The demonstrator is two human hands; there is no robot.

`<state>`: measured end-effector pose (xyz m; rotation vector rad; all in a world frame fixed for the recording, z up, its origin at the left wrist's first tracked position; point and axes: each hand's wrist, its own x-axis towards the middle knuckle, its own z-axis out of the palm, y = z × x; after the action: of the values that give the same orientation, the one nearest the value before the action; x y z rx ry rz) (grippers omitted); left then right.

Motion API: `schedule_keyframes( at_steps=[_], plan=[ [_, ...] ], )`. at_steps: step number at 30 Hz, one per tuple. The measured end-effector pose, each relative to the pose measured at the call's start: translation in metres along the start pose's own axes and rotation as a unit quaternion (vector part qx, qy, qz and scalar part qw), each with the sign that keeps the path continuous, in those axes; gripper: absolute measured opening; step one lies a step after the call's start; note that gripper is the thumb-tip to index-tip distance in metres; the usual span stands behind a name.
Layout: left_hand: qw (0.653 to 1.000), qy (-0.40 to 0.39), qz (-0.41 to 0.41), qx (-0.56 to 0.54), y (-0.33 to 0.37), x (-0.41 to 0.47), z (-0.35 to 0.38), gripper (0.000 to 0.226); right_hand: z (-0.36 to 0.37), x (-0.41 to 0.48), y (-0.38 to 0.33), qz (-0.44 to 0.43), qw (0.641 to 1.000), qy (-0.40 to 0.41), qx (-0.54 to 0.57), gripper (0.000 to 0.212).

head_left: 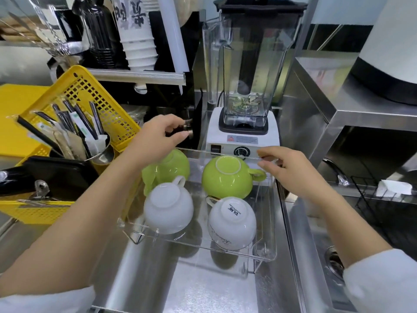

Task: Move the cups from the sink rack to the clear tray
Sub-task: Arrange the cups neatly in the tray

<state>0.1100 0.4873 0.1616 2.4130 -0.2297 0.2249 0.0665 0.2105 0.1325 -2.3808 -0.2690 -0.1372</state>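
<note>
The clear tray (268, 224) stands on the steel counter with two green and two white cups upside down inside. One green cup (173, 164) is at the tray's far left, another green cup (225, 179) at the far right. A white cup (168, 206) sits near left and a white cup (232, 222) with printed base near right. My right hand (291, 172) pinches the tray's far rim by the right green cup's handle. My left hand (158, 138) hovers curled over the far left corner; its palm hides any contact with the rim.
A blender (246, 86) stands right behind the tray. A yellow basket (74, 96) with a cutlery holder (101, 152) is on the left. On the right are a black wire rack (383, 199) and the sink drain (334, 263). A steel shelf (338, 105) rises at right.
</note>
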Motion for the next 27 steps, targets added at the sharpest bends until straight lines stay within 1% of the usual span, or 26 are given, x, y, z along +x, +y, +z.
schedule_keyframes(
  at_steps=[3,7,8,9,11,12,14,17,20,23,25,27],
  plan=[
    [0.999,0.011,-0.029,0.023,-0.017,-0.009,-0.014,0.028,0.006,0.007,-0.009,0.0,1.0,0.0,0.025,0.028],
    [0.999,-0.022,-0.013,0.03,-0.035,-0.02,-0.03,0.032,0.019,0.017,-0.032,-0.023,0.999,-0.015,0.018,0.028],
    [0.997,-0.051,0.001,0.055,-0.038,-0.02,-0.035,0.038,0.023,0.019,-0.038,-0.026,0.999,-0.017,0.021,0.027],
    [0.992,-0.094,0.021,0.084,-0.041,-0.02,-0.04,0.049,0.026,0.022,-0.046,-0.027,0.999,-0.021,0.025,0.027],
    [0.967,-0.192,0.064,0.155,-0.044,-0.018,-0.048,0.07,0.032,0.026,-0.062,-0.025,0.999,-0.031,0.035,0.026],
    [0.952,-0.222,0.091,0.191,-0.044,-0.017,-0.05,0.074,0.035,0.029,-0.07,-0.028,0.998,-0.039,0.036,0.025],
    [0.929,-0.257,0.127,0.235,-0.048,-0.016,-0.052,0.077,0.041,0.036,-0.083,-0.024,0.998,-0.054,0.035,0.023],
    [0.906,-0.299,0.135,0.267,-0.059,-0.009,-0.053,0.085,0.056,0.047,-0.098,0.006,0.995,-0.079,0.054,0.023],
    [0.896,-0.315,0.151,0.272,-0.072,-0.001,-0.048,0.097,0.072,0.054,-0.108,0.029,0.991,-0.123,0.044,0.032],
    [0.891,-0.317,0.176,0.272,-0.08,0.004,-0.04,0.111,0.084,0.057,-0.118,0.054,0.98,-0.191,0.008,0.04],
    [0.89,-0.321,0.187,0.264,-0.081,0.006,-0.035,0.116,0.09,0.059,-0.124,0.064,0.975,-0.211,-0.022,0.048],
    [0.897,-0.318,0.195,0.236,-0.08,0.007,-0.032,0.115,0.094,0.06,-0.127,0.076,0.97,-0.227,-0.039,0.058]
  ],
)
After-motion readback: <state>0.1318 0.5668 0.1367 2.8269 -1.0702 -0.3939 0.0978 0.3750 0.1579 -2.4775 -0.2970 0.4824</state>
